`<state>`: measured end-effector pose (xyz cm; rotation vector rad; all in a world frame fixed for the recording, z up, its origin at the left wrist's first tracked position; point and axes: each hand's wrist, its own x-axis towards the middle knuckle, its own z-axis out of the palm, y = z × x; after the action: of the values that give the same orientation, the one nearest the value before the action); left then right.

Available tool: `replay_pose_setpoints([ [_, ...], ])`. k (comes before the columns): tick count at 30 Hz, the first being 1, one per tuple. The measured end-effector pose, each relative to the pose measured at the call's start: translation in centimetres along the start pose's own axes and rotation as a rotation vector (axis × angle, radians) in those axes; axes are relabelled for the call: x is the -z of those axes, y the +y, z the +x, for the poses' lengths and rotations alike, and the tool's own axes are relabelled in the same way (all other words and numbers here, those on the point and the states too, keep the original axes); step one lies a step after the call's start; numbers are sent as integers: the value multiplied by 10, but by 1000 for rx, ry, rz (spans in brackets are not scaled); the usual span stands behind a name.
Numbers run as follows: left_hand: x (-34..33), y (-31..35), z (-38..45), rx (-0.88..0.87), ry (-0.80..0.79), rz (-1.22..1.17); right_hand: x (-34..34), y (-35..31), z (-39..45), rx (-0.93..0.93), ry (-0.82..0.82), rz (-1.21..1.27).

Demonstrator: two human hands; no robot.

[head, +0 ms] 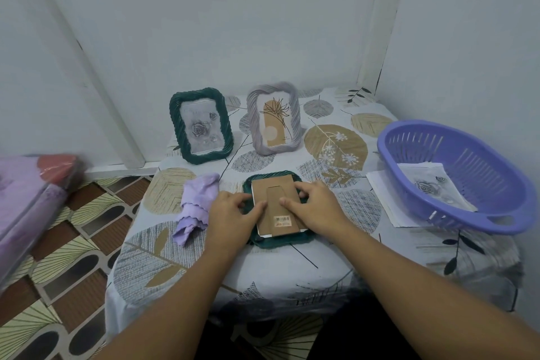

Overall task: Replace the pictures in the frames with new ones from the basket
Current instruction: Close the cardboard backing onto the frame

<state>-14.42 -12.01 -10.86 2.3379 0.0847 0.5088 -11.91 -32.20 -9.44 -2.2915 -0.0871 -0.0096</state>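
Note:
A dark green frame [271, 241] lies face down in the middle of the table, its brown cardboard back [270, 191] with a stand and barcode sticker facing up. My left hand [232, 218] rests on the frame's left edge, fingers on the cardboard. My right hand [317, 207] presses fingers on the cardboard's right side. A second green frame [201, 124] with a grey rose picture stands at the back. Beside it stands a lilac frame [274, 118] with a beige plant picture. A purple basket [455, 172] at the right holds a rose picture [432, 184].
A lilac cloth [194, 204] lies crumpled left of the flat frame. White paper sheets [385, 199] stick out from under the basket. The small table [321, 266] has a leaf-patterned cover and stands in a wall corner. A pink bundle [32, 193] sits at far left.

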Motion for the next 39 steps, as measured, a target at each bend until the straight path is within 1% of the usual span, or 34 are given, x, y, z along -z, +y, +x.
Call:
replay_pose_setpoints([
  [2, 0, -1, 0, 25, 10, 15, 0, 0, 0, 4, 2, 12],
  [5, -2, -3, 2, 34, -23, 21, 0, 0, 0, -7, -9, 43],
  [10, -3, -6, 4, 13, -53, 19, -1, 1, -2, -37, -6, 105],
  [20, -5, -7, 4, -16, -60, -11, -3, 3, 0, -30, -23, 48],
  [31, -6, -9, 4, -22, -95, -7, 1, 5, 1, -47, -49, 95],
  [36, -6, -6, 2, -2, -80, -57, 1, 4, 1, -44, -53, 89],
  [39, -6, -6, 1, -68, -80, -38, 1, 4, 2, -47, -56, 85],
])
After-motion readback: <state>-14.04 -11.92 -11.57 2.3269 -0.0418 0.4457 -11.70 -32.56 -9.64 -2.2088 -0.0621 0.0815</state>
